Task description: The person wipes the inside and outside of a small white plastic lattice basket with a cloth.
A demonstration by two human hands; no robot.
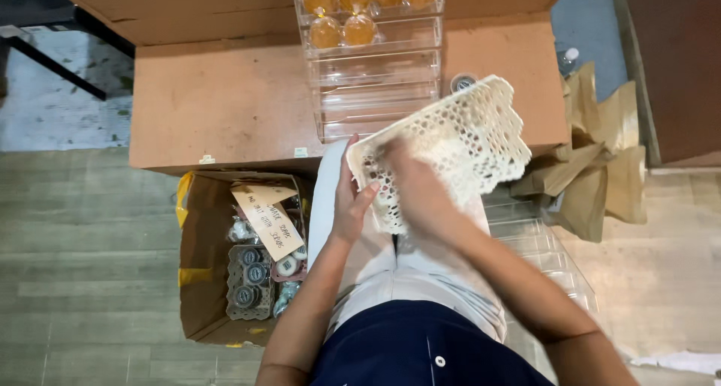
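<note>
Both hands grip one cream perforated basket [451, 142] over the lap: left hand [351, 198] clamps its near-left edge to steady it, while right hand [420, 191] presses on its face, blurred. Beyond stands a clear tiered rack [375, 78] holding amber jars [342, 29].

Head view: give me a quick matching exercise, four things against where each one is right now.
Things:
1. white lattice basket
2. amber bottles
3. open cardboard box
4. brown paper bags

Places:
A. on the floor, left of the person's legs
B. in the clear rack's upper shelves
C. heaped right of the table
D. held between left hand and right hand

Pairs: 1-D, 2-B, 3-A, 4-C
</note>
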